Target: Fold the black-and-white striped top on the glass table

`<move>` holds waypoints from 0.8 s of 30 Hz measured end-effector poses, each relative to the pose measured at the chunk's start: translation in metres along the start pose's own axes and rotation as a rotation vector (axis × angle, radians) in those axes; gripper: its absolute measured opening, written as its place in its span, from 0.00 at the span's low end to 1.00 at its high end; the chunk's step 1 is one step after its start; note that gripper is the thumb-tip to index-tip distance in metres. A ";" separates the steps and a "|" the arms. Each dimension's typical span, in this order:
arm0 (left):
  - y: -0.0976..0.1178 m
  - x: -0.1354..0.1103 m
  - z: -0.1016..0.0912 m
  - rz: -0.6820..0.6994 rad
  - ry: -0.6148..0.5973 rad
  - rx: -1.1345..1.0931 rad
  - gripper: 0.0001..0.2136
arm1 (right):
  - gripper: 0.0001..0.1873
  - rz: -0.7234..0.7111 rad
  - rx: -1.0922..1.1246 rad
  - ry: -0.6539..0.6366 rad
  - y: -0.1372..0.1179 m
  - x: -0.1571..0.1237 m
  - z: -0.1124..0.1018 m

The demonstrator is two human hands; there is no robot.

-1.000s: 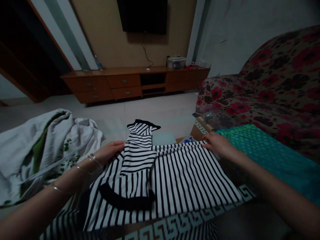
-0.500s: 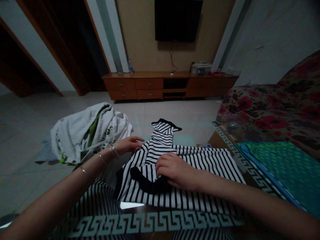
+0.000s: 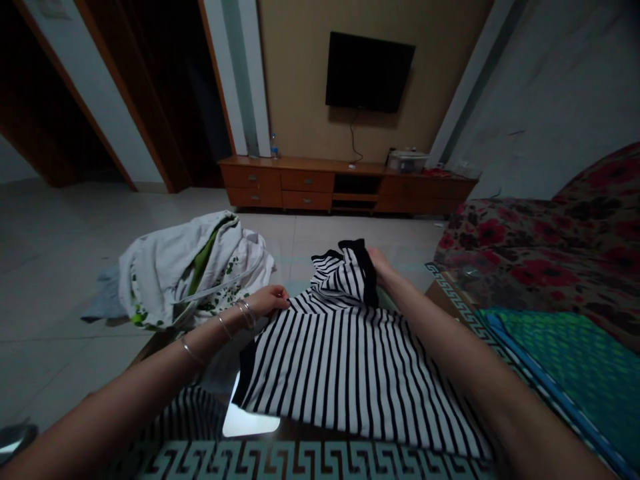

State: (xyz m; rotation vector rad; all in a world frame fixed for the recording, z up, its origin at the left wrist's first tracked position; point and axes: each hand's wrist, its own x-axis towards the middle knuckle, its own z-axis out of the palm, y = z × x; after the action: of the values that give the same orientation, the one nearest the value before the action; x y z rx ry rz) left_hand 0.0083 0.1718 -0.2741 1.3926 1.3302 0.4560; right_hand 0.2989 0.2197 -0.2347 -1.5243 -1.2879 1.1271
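Left hand: pinches the striped garment at its left edge; silver bangles circle the wrist;
Right hand: grips the garment's black-banded far end; fingers mostly hidden behind cloth;
Table: glass, with a key-patterned border; lies under the garment;
Left side: white bundle with green leaf print;
Right side: blue-green cloth; floral sofa beyond;
Far side: television above a wooden cabinet; bottle on top

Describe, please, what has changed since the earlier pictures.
The right hand let go of the far right corner of the striped garment and carried its black-edged flap from the near to the far side. The left hand remains at the garment's left edge; the white bundle and green cloth stayed put.
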 end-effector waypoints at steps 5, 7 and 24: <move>-0.004 0.006 0.004 -0.003 0.091 0.147 0.12 | 0.18 0.088 -0.165 0.001 0.033 0.022 0.002; -0.003 0.005 0.003 0.019 0.083 0.173 0.14 | 0.30 0.065 -0.210 0.003 0.036 0.020 -0.006; -0.014 -0.010 0.009 0.151 0.099 0.469 0.11 | 0.15 -0.112 -0.893 0.001 0.016 0.009 -0.025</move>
State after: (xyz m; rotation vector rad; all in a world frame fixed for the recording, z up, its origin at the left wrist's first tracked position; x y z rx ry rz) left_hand 0.0063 0.1561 -0.2854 1.8866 1.4779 0.3261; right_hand 0.3280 0.2254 -0.2446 -2.0175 -1.9915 0.4632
